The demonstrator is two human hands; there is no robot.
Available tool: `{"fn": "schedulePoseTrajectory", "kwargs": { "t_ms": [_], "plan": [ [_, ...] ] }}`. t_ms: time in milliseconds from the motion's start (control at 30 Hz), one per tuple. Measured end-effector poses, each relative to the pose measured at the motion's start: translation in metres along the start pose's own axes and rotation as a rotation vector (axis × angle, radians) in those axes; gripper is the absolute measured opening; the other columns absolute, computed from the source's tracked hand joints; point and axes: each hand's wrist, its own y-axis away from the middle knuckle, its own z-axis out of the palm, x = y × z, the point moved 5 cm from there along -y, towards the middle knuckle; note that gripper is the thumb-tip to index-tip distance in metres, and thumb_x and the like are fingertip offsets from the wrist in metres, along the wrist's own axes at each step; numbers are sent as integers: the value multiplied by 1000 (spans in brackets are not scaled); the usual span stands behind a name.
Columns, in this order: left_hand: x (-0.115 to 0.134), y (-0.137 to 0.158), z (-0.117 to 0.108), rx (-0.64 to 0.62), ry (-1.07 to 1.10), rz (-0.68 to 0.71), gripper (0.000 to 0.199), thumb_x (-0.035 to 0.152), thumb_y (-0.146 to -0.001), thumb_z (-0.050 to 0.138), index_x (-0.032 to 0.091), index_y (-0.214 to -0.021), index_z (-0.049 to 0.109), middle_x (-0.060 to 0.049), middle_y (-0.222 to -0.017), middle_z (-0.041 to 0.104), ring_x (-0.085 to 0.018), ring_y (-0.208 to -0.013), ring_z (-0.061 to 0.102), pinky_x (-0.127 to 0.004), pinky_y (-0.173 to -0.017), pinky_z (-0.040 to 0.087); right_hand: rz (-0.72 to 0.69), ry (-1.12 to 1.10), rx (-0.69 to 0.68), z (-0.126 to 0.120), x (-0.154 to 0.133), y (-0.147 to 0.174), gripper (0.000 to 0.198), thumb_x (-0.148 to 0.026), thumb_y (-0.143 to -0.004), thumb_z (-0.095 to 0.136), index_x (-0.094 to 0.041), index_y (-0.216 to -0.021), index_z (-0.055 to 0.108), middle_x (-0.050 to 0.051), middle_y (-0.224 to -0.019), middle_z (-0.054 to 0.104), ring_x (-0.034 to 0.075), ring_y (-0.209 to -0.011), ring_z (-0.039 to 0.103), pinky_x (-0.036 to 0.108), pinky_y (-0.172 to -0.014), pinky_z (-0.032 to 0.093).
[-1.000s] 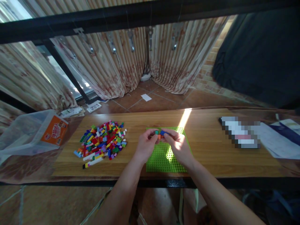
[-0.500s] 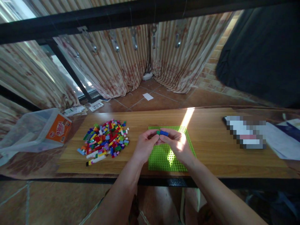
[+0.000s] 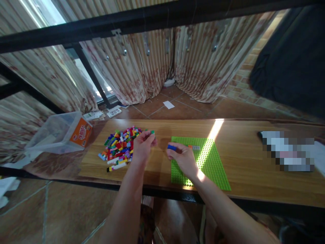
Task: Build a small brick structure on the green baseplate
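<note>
My left hand (image 3: 144, 143) is closed in a pinch on a small green brick (image 3: 152, 132), held near the right side of the brick pile. A blue brick (image 3: 172, 147) is gripped between the fingers of my right hand (image 3: 181, 156), above the left part of the green baseplate (image 3: 213, 173). On that baseplate, just beyond my right hand, are a grey brick (image 3: 196, 147) and an orange brick (image 3: 190, 146), side by side. The pile of mixed coloured bricks (image 3: 119, 146) lies on the table's left part, partly hidden by my left hand.
The wooden table (image 3: 243, 162) carries a pixelated dark-edged object (image 3: 286, 152) at right, with papers (image 3: 315, 157) beside it. A clear plastic box (image 3: 56, 132) with an orange label lies at the left. Patterned curtains (image 3: 142, 74) hang behind.
My hands have come apart: the left moved toward the pile with the green brick, and the right kept the blue one. The view turned left, uncovering the grey and orange bricks.
</note>
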Motion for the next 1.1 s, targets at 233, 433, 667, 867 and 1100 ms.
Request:
{"fn": "schedulePoseTrajectory", "kwargs": {
  "t_ms": [233, 433, 667, 867, 1100],
  "plan": [
    [5, -6, -14, 62, -88, -10, 27, 24, -62, 71, 13, -84, 62, 3, -67, 61, -7, -56, 58, -21, -59, 49, -50, 224, -35, 38, 24, -19, 30, -34, -73, 64, -17, -97, 69, 4, -74, 70, 15, -60, 62, 30, -60, 54],
    [4, -7, -21, 56, -205, 10, 24, 22, -66, 67, 13, -87, 65, 1, -69, 64, -8, -57, 60, -21, -59, 50, -132, 344, -90, 51, 24, -18, 28, -27, -85, 46, -18, -101, 67, 6, -81, 71, 17, -69, 66, 30, -63, 55],
    [1, -5, -11, -106, -563, 173, 22, 21, -73, 61, 15, -92, 69, -4, -78, 70, -14, -68, 64, -26, -66, 52, -243, 429, -42, 16, -7, -11, 30, -30, -82, 53, -18, -105, 67, 8, -96, 72, 18, -79, 67, 32, -70, 55],
    [-13, 17, 24, -329, -934, 256, 23, 14, -77, 56, 15, -97, 69, -7, -89, 72, -18, -81, 66, -29, -78, 51, -203, 509, 82, -65, -35, -9, 27, -38, -74, 66, -18, -90, 73, 4, -73, 71, 17, -64, 62, 31, -62, 52],
    [-26, 29, 50, -342, -1169, 248, 26, 18, -81, 55, 13, -103, 67, -12, -95, 71, -22, -88, 65, -34, -83, 49, -180, 627, -116, -102, -43, -8, 18, -28, -73, 62, -19, -84, 73, 5, -78, 73, 17, -68, 64, 29, -61, 51]
  ]
}}
